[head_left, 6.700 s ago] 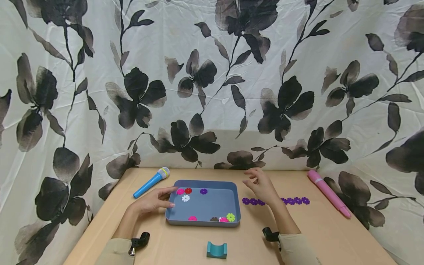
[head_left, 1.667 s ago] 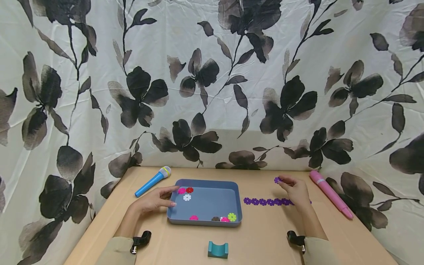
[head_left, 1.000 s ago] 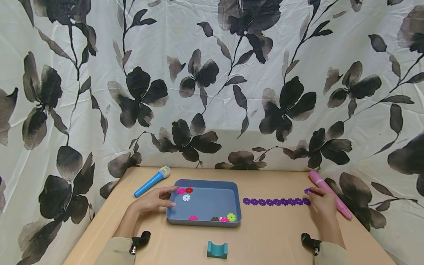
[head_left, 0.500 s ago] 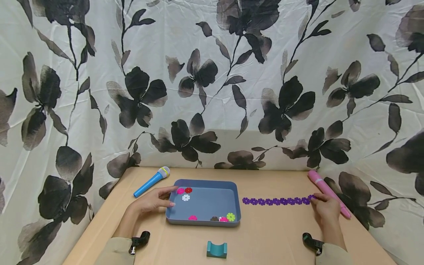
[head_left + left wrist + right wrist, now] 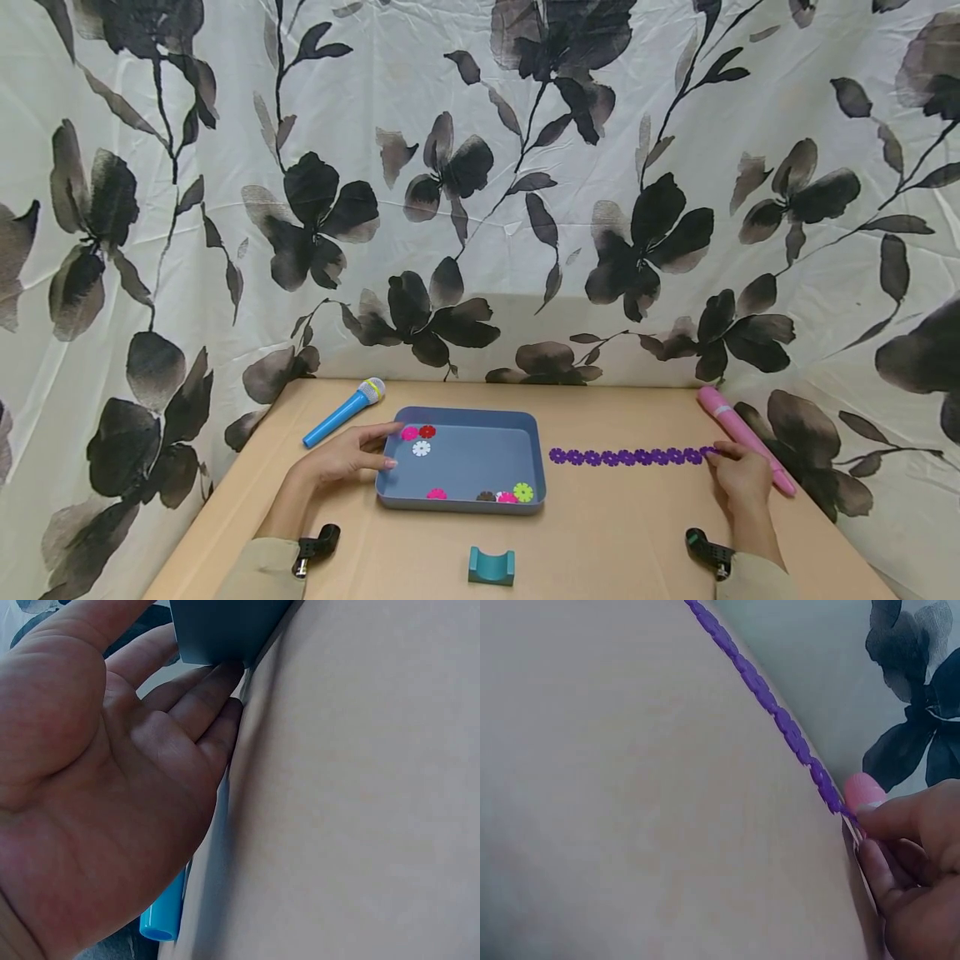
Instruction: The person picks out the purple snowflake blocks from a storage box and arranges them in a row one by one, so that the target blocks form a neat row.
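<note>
My left hand grips the left side of a blue-grey tray, thumb over the rim. In the left wrist view its other fingers reach along the outside of the tray wall. Flower-shaped plastic discs in pink, red, white, brown and green lie in the tray. To its right, a row of purple flower discs runs across the table, one against another. At the row's right end my right hand pinches a purple flower disc between thumb and index finger, right at the last disc.
A blue toy microphone lies behind the left hand. Beside the right hand is a thick pink marker-shaped stick. A teal curved block stands near the front. Floral cloth hangs behind the table.
The purple disc that lay in the tray is now in my right hand, which has carried it rightward and lowered it to the row's end. The left hand stays on the tray.
</note>
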`<move>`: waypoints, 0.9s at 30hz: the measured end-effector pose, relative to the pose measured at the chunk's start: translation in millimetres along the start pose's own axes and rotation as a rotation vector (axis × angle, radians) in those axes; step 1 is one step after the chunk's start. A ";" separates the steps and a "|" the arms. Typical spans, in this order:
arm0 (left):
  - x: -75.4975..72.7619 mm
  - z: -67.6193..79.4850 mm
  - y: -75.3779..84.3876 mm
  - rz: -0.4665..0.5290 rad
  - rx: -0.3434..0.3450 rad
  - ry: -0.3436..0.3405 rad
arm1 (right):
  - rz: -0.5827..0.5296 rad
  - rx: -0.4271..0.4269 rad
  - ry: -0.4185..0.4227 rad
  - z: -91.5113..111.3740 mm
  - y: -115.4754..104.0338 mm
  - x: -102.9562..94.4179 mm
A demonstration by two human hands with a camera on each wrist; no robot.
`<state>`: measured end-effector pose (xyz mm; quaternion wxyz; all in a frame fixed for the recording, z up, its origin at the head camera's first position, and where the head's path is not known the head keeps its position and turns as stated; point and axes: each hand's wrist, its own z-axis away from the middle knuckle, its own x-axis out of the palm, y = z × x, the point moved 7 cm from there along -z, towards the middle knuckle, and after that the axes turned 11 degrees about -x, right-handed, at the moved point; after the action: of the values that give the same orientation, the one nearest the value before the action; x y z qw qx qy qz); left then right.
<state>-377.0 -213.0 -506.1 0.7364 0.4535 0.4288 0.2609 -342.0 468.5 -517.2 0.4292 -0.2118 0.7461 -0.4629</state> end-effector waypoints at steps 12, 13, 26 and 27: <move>2.5 -3.5 0.3 -0.021 0.029 -0.008 | 0.027 -0.043 0.045 -2.0 -13.5 1.7; 2.8 -3.2 0.9 -0.026 0.030 -0.004 | 0.026 -0.056 0.044 -1.5 -18.1 4.2; -0.2 1.6 20.5 -0.146 0.019 0.128 | 0.039 -0.550 -0.239 31.7 -132.5 112.1; -0.8 1.9 23.6 -0.159 0.032 0.138 | 0.031 -0.568 -0.262 36.3 -140.7 121.1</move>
<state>-375.6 -203.8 -484.3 0.7161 0.4108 0.5174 0.2251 -388.7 295.8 -455.6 0.4521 -0.3698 0.7872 -0.1981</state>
